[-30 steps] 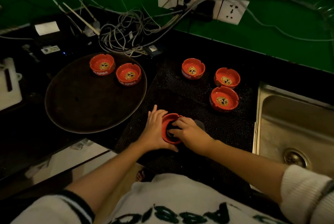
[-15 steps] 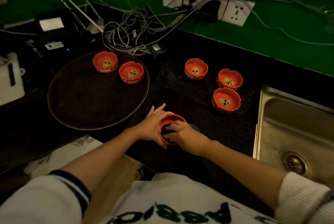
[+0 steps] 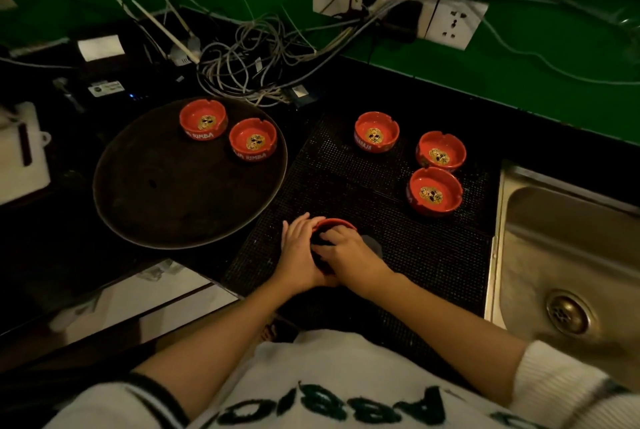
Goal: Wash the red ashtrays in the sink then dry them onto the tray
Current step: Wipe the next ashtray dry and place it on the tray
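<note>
My left hand (image 3: 299, 248) grips a red ashtray (image 3: 334, 222) by its left side, low over the black mesh mat (image 3: 415, 255). My right hand (image 3: 349, 255) presses a dark cloth (image 3: 320, 244) into the ashtray's bowl, so only the far rim shows. Two red ashtrays (image 3: 203, 119) (image 3: 252, 139) stand upright on the far part of the round dark tray (image 3: 166, 214) at the left. Three more red ashtrays (image 3: 376, 132) (image 3: 441, 150) (image 3: 434, 190) sit on the mat's far right, near the steel sink (image 3: 568, 255).
A tangle of cables (image 3: 249, 58) and wall sockets (image 3: 398, 3) lie behind the tray and mat. A white device (image 3: 20, 155) stands at the far left. The counter's front edge runs just below my hands.
The ashtray has turned between my hands, and less of its rim and bowl shows now. My left fingers have drawn closer round its side. The other ashtrays stay in place.
</note>
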The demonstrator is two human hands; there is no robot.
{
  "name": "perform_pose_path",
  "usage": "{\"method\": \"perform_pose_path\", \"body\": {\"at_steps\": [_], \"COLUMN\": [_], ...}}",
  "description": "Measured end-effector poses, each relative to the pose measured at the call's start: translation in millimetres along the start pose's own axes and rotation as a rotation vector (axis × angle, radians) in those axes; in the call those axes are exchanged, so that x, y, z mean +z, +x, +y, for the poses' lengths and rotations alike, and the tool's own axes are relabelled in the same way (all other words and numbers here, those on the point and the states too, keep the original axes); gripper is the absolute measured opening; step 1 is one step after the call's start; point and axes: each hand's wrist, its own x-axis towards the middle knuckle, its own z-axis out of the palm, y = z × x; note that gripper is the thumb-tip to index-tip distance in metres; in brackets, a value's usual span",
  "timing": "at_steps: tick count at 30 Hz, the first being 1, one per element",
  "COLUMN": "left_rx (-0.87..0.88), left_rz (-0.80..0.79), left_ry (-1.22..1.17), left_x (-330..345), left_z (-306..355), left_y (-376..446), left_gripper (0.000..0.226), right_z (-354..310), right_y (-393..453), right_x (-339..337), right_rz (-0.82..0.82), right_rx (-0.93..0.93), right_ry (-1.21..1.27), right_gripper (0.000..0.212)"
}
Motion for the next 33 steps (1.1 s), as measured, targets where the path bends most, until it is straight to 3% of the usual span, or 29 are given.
{"method": "perform_pose_path", "body": {"at_steps": [4,8,10,13,16,18,22,26,29,31,33], "left_rx": [0.173,0.206,0.168,0.067,-0.019,-0.015,0.057,0.168,0.16,0.13,0.078], "left_rz": [-0.349,-0.511,-0.465,-0.213,0.045,0.141,0.062,-0.211,-0.329,-0.326,-0.223], "left_ry": [0.151,0.229,0.205,0.152,0.072,0.043,0.078,0.166,0.135,0.125,0.093], "left_x": [-32,-46,-43,-25,1,12,-1,-32,-41,-35,-20], "left_z": [-6,-3,-2,2,7,6,-3,-10,-5,0,4], "left_y": [20,31,24,1,-21,-24,-11,6,9,2,-12], "left_gripper": [0.124,0.133,0.138,0.142,0.129,0.115,0.105,0.119,0.131,0.136,0.136], "right_z": [7,17,18,12,3,-6,-9,8,17,18,14], "right_y": [-6,-21,-24,-19,-8,-2,-1,-13,-19,-20,-17], "right_x": [-5,-22,-27,-26,-14,-5,3,-7,-24,-28,-26], "right_rz": [-0.11,-0.182,-0.162,-0.148,-0.106,-0.049,-0.073,-0.179,-0.21,-0.188,-0.161], "right_rx": [-0.178,-0.226,-0.187,-0.053,0.058,0.076,-0.045,-0.243,-0.258,-0.192,-0.107], "right_ry": [0.008,-0.048,-0.11,-0.166,-0.157,-0.124,-0.086,-0.054,-0.11,-0.173,-0.226], "right_gripper": [0.035,0.04,0.038,0.042,0.052,0.038,0.026,0.034,0.035,0.034,0.035]}}
